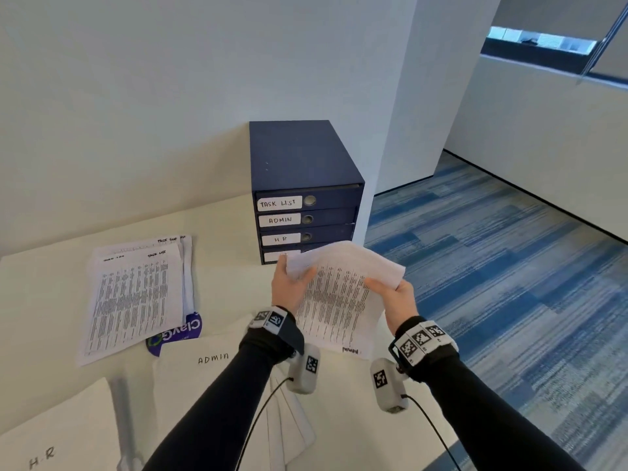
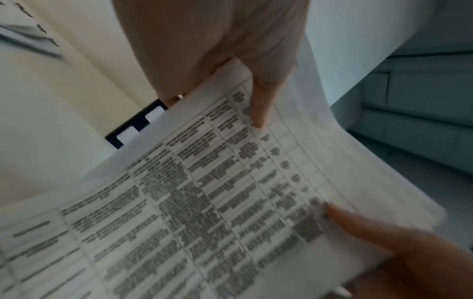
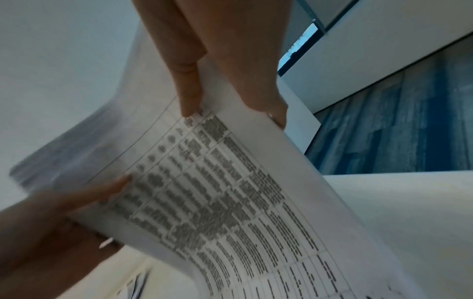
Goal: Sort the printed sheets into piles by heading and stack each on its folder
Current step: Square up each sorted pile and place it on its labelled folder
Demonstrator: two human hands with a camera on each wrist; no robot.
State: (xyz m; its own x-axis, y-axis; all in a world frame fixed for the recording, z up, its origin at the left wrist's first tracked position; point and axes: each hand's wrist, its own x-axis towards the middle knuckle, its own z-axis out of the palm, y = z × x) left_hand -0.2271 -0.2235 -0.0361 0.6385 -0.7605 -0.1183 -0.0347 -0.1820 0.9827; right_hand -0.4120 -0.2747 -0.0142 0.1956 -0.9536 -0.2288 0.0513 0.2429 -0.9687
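Left hand: my left hand (image 1: 289, 288) is gripping the far left edge of a bundle of printed sheets (image 1: 334, 300), thumb (image 2: 258, 105) pressing on the printed face, the other fingers curling behind the paper.
Right hand: my right hand (image 1: 396, 299) is pinching the right edge of the same bundle, thumb (image 3: 189, 95) on top, fingers underneath.
Printed sheets: I am holding them in the air over the right part of the table (image 1: 221, 229), just in front of the drawer unit; the far end is bending upward, and the tables of text are too blurred to read.
Task list pile: a stack of sheets headed TASK LIST (image 1: 136, 297) is lying on the table to the left, well apart from my hands, covering most of a purple and green folder (image 1: 176, 334).
Admin folder: a white folder marked ADMIN (image 1: 204, 365) is lying near me, under my left forearm.
HR folder: a white folder marked H R (image 1: 57, 433) is lying at the near left corner.
Drawer unit: a dark blue drawer unit (image 1: 302, 185) is standing at the far side against the wall, drawers labelled TASK LIST, ADMIN and H R.
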